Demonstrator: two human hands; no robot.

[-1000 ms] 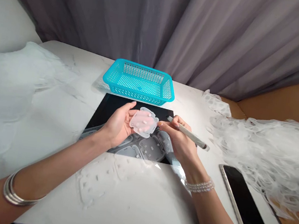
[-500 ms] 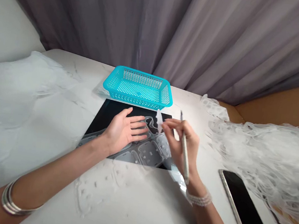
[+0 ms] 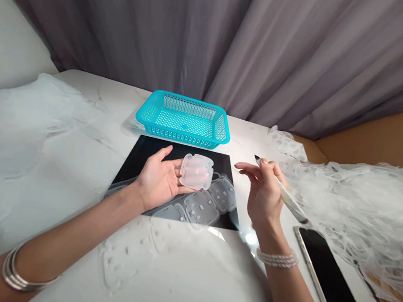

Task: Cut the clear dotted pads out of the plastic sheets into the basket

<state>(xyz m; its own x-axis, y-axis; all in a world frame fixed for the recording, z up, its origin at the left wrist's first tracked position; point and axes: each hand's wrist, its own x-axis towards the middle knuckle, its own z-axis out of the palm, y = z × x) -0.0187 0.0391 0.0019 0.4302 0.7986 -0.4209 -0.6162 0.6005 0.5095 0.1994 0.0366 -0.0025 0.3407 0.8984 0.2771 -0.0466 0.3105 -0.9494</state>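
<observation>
My left hand (image 3: 159, 177) is palm up with its fingers stretched out. A frosted, translucent plastic piece (image 3: 196, 171), roughly square with notched edges and small round bumps, rests on those fingers. To the right, my right hand (image 3: 266, 193) holds a slim white pen-like tool (image 3: 292, 202) with a dark pointed tip, its index finger extended away from it. Beneath the hands lies a black mat (image 3: 157, 150). A clear moulded sheet (image 3: 202, 207) of joined, similar shapes lies across it and runs onto the white table toward me.
A turquoise basket (image 3: 183, 136) stands behind the mat. At right lies a phone (image 3: 334, 285) beside a heap of translucent plastic scraps (image 3: 356, 209). A pile of clear sheets (image 3: 24, 124) covers the left side. Grey curtains (image 3: 183, 31) hang behind the table.
The plastic piece has passed from my right fingers onto my left ones and now lies flat. My right hand has drawn back to the right, keeping the pen-like tool.
</observation>
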